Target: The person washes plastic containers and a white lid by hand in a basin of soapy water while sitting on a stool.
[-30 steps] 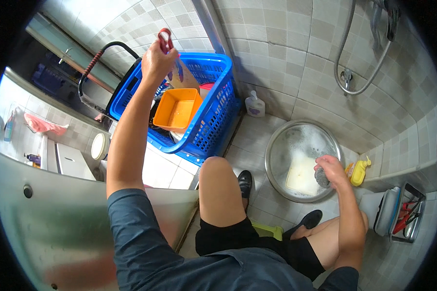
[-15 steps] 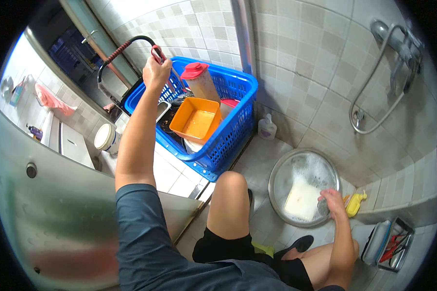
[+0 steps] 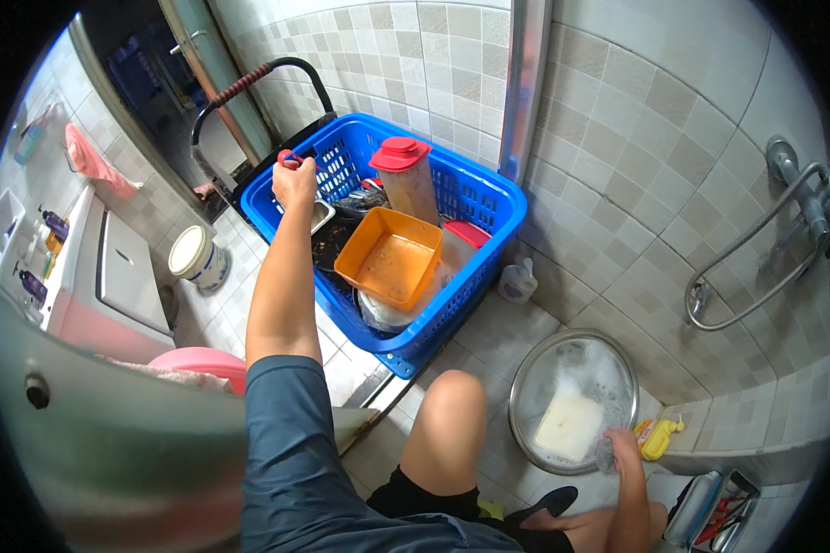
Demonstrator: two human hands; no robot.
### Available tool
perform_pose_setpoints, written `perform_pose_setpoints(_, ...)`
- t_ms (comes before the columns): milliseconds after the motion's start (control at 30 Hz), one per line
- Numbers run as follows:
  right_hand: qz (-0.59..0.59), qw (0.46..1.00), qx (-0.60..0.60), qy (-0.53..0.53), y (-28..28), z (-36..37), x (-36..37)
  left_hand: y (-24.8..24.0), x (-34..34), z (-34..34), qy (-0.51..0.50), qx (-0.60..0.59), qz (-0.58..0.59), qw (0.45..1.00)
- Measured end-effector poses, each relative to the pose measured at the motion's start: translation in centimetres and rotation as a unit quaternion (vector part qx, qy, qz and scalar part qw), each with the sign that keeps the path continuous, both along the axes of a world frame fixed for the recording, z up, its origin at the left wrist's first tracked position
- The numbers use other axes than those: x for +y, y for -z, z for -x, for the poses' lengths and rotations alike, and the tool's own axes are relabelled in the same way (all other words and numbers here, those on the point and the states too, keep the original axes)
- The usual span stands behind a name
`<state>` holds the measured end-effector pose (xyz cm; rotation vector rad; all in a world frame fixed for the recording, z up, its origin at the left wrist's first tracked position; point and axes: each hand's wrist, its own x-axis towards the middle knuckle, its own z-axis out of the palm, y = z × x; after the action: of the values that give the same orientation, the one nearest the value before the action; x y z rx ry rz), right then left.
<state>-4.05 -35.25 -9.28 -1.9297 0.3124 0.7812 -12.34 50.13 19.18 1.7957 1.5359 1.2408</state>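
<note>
My left hand (image 3: 294, 182) reaches out over the left rim of a blue plastic basket (image 3: 475, 318). Its fingers are closed round red-handled scissors (image 3: 289, 158); the blades are hidden. In the basket stand an orange square container (image 3: 392, 258) and a tall clear container with a red lid (image 3: 402, 155), among dark items and metal ware. My right hand (image 3: 623, 446) is at the near right rim of a round metal basin (image 3: 516, 405), closed on a grey steel wool scrubber (image 3: 605, 454). A pale rectangular piece (image 3: 568, 427) lies in the basin's suds.
A black-handled trolley (image 3: 286, 63) stands under the basket. White bottle (image 3: 517, 280) and yellow bottle (image 3: 660, 439) are by the wall. A utensil rack (image 3: 730, 510) sits at lower right, a white bucket (image 3: 199, 258) and pink basin (image 3: 203, 361) at left. Shower hose (image 3: 738, 253) hangs right.
The view has shifted, so the basket appears farther right. My left hand has come lower beside the basket's left rim. My right hand with the scrubber has moved toward the basin's near edge.
</note>
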Motion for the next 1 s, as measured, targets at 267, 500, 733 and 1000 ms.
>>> perform_pose_setpoints(267,0.059,0.998,-0.014,0.028,6.3,0.0,-0.5,6.8,6.5,-0.4,0.181,-0.023,-0.011,0.983)
perform_pose_setpoints(500,0.073,0.997,-0.021,0.031,6.1,-0.7,-2.2,9.7,2.7,-3.8,0.287,0.191,-0.080,0.935)
perform_pose_setpoints(733,0.081,0.995,-0.007,0.057,5.2,-0.4,-0.8,12.1,4.1,-5.5,0.373,0.345,-0.108,0.855)
perform_pose_setpoints(1000,0.037,0.999,0.019,0.021,-1.2,0.7,4.2,12.1,3.4,-6.0,0.433,0.404,-0.022,0.806)
